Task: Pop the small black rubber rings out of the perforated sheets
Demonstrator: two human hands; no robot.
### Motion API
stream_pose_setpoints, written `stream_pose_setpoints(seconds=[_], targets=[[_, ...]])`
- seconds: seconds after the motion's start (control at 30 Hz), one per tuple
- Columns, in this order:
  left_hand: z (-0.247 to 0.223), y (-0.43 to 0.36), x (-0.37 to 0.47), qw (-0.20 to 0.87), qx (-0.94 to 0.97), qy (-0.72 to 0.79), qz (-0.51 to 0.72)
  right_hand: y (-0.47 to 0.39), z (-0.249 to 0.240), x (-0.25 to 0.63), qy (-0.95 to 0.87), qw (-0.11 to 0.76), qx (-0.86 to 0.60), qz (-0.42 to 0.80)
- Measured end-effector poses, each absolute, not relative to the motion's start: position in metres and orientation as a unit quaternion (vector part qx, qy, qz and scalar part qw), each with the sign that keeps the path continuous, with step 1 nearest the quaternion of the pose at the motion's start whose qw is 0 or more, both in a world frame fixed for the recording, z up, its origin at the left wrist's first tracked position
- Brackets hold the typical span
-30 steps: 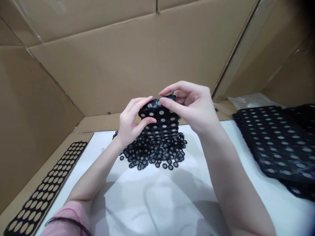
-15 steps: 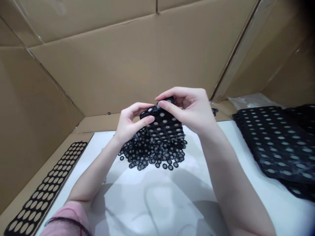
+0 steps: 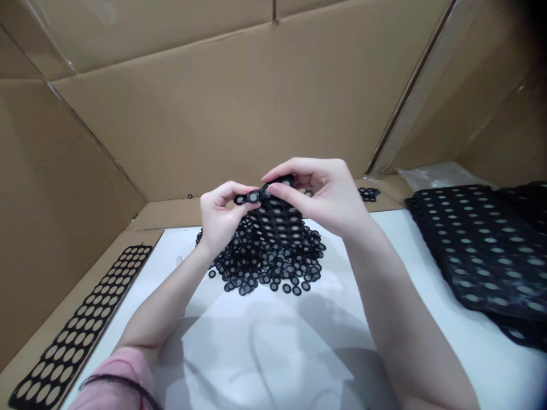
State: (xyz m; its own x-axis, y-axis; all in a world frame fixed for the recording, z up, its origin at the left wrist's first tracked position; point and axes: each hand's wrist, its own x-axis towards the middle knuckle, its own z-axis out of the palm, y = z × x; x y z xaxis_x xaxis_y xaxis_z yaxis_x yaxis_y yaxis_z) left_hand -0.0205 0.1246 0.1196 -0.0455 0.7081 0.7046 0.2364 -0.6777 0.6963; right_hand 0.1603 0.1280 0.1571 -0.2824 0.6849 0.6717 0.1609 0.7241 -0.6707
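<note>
Left grip and right grip angled inward, both pinching the black sheet

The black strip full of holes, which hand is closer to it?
Left. The left hand is right of the strip; the right hand is farther right, past the left hand.

Brown cardboard walls stand to my left, ahead and to my right. Before me lies a white surface, brightly lit in patches and crossed by grey shadows.
</note>
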Motion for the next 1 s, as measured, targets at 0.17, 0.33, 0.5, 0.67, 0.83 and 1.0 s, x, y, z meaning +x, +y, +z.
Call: stream_pose_setpoints(seconds=[0.17, 0.33, 0.5, 0.67, 0.83, 1.0], targets=[[0.115, 0.124, -0.022, 0.134, 0.658, 0.347, 0.655, 0.126, 0.159, 0.161, -0.791, 0.496, -0.259, 0.245], [0.116, 0.127, -0.022, 0.117, 0.691, 0.352, 0.62, 0.13, 0.156, 0.163, -0.81, 0.477, -0.265, 0.212], [0.123, 0.128, -0.023, -0.002, 0.763, 0.316, 0.564, 0.135, 0.155, 0.165, -0.79, 0.496, -0.298, 0.202], [0.125, 0.127, -0.026, -0.105, 0.755, 0.321, 0.562, 0.132, 0.157, 0.165, -0.798, 0.48, -0.303, 0.2], [0.124, 0.123, -0.025, -0.124, 0.765, 0.323, 0.543, 0.13, 0.156, 0.164, -0.813, 0.46, -0.296, 0.199], [0.122, 0.13, -0.025, 0.022, 0.684, 0.373, 0.627, 0.128, 0.155, 0.16, -0.827, 0.439, -0.288, 0.202]])
